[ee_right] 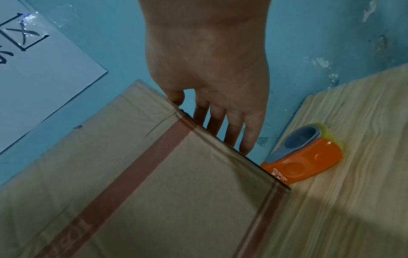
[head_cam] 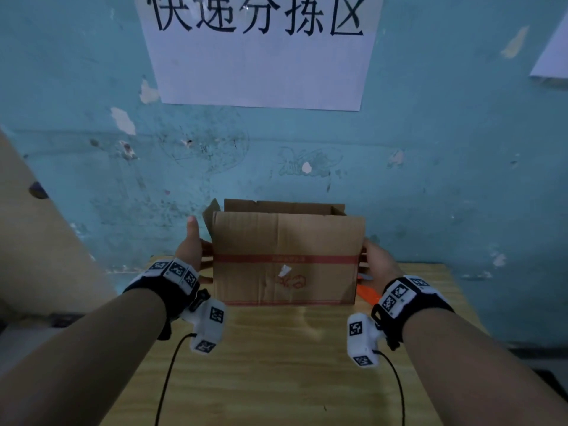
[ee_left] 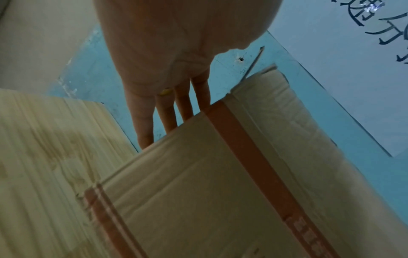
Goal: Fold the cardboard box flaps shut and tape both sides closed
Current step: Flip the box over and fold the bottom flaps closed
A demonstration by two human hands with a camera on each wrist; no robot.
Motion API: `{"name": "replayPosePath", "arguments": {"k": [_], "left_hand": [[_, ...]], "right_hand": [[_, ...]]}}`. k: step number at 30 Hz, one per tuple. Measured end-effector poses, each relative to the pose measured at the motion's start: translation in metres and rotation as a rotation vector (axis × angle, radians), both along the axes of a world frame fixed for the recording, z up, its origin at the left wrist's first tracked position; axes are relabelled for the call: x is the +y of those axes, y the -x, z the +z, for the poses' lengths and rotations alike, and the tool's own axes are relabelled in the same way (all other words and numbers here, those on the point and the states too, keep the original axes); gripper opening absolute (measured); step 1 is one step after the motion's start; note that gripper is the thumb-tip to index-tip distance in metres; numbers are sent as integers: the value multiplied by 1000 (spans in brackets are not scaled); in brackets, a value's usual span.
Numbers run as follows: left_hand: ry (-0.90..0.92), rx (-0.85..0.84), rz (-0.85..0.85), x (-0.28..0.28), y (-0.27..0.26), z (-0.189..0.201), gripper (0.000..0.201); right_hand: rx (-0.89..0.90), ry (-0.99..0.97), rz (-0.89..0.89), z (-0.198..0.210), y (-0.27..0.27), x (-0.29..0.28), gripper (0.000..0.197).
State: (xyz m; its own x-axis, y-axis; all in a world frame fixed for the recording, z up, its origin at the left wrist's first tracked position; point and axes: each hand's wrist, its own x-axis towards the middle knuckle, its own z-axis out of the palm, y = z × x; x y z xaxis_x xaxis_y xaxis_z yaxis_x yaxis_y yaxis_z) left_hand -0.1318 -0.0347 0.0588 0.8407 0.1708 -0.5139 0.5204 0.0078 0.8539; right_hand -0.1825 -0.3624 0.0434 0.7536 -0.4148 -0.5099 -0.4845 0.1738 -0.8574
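Observation:
A brown cardboard box [head_cam: 285,259] with red tape bands stands at the far edge of the wooden table [head_cam: 276,364]. Its top flaps [head_cam: 282,206] stand up, unfolded. My left hand [head_cam: 190,250] lies flat against the box's left side, fingers [ee_left: 167,115] straight, thumb pointing up. My right hand [head_cam: 376,262] presses the right side with straight fingers [ee_right: 232,132], its thumb at the box's front corner. An orange tape dispenser [ee_right: 307,157] lies on the table just right of the box [ee_right: 154,174], under my right hand. The box's inside is hidden.
A blue wall [head_cam: 430,149] rises directly behind the table, with a white paper sign [head_cam: 258,56] above the box. A beige slanted surface [head_cam: 37,241] stands at the left. Bare wood stretches from the box to the table's near edge.

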Motion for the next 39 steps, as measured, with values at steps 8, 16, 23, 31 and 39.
{"name": "replayPosePath", "arguments": {"k": [8, 16, 23, 31, 39], "left_hand": [[22, -14, -26, 13, -10, -13, 62], [-8, -46, -90, 15, -8, -26, 35], [-279, -106, -369, 20, -8, -34, 55], [-800, -155, -791, 17, -1, -56, 55], [-946, -206, -1022, 4, 4, -70, 60]], "right_hand": [[-106, -52, 169, -19, -9, 7, 34], [-72, -110, 42, -40, -10, 17, 27], [17, -115, 91, -62, -22, 9, 124], [227, 288, 372, -51, -9, 26, 62], [288, 504, 621, -53, 0, 28, 47]]}}
